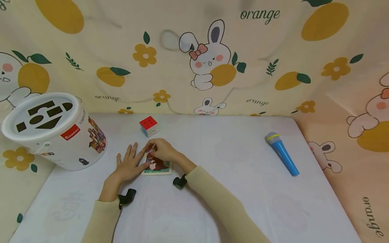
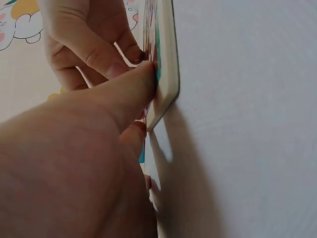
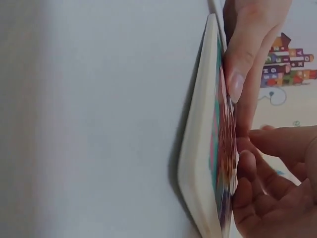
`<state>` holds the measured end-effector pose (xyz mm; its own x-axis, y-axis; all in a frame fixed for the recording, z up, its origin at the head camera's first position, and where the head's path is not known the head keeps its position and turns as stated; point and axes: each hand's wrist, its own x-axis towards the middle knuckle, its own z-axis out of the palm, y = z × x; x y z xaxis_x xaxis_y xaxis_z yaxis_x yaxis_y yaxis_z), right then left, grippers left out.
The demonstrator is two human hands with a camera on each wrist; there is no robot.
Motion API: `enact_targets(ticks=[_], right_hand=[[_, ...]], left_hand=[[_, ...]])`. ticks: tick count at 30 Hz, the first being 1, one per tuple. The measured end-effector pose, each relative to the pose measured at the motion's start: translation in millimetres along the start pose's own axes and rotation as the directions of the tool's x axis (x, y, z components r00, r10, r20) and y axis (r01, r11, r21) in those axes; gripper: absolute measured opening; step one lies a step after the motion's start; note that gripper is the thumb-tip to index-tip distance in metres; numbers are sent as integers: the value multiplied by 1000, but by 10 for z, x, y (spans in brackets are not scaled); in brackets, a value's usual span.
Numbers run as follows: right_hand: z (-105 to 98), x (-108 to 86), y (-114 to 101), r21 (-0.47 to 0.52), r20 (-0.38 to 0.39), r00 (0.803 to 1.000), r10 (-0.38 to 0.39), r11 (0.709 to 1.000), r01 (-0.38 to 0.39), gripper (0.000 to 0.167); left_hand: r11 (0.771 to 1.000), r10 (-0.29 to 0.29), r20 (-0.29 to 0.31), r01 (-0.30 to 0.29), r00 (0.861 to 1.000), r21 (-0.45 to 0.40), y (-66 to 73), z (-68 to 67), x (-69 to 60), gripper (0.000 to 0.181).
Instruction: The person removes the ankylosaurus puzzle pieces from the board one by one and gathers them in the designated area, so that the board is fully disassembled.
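A small square board (image 1: 157,173) with a thick pale edge and a brown, teal and pink picture lies flat on the white table. My left hand (image 1: 129,167) spreads its fingers on the table at the board's left side, and its thumb rests on the picture. From the right, my right hand (image 1: 164,151) reaches over the board's upper left with bent fingers. Close up in the right wrist view, the right fingers (image 3: 243,191) touch the picture surface. Whether they pinch a loose piece is hidden. The pale board edge (image 2: 169,54) shows beside the left thumb.
A red-topped puzzle cube (image 1: 149,126) sits just behind the hands. At the left stands a big white bucket (image 1: 73,145) with a shape-hole lid. A blue toy microphone (image 1: 285,157) lies on the right. Patterned cloth (image 1: 182,74) rises behind the table's back edge.
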<state>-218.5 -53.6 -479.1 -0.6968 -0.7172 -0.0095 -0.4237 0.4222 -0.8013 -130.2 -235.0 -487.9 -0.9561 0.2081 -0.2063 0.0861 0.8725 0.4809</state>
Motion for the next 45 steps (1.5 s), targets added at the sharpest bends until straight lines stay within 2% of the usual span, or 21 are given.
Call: enact_targets(ticks=[4, 8, 13, 20, 31, 35, 38, 45], right_hand=[[13, 8, 17, -15, -12, 1000, 18, 1000, -18, 22], [46, 28, 37, -114, 4, 1000, 6, 993, -5, 25], [78, 34, 29, -236, 17, 1000, -11, 972, 15, 28], [76, 9, -28, -251, 19, 1000, -8, 968, 13, 17], [109, 30, 2, -169, 0, 1000, -29, 985, 29, 18], [113, 51, 30, -46, -41, 999, -15, 999, 13, 24], [107, 55, 40, 52, -63, 998, -17, 998, 20, 26], [76, 39, 21, 161, -115, 993, -4, 987, 22, 23]], left_hand=[[1000, 2, 1, -2, 1000, 11, 10, -11, 8, 73], [1000, 4, -4, -4, 1000, 17, 6, -8, 8, 72], [1000, 6, -15, -6, 1000, 11, 9, -4, -1, 72], [1000, -18, 7, 18, 1000, 12, 32, -30, -4, 74], [1000, -9, -2, 9, 1000, 1, 10, -17, 7, 76], [1000, -10, -5, 10, 1000, 2, -7, -3, 8, 77], [1000, -12, -3, 12, 1000, -4, -3, -6, 3, 78], [999, -28, 14, 28, 999, 23, 8, -12, 10, 76]])
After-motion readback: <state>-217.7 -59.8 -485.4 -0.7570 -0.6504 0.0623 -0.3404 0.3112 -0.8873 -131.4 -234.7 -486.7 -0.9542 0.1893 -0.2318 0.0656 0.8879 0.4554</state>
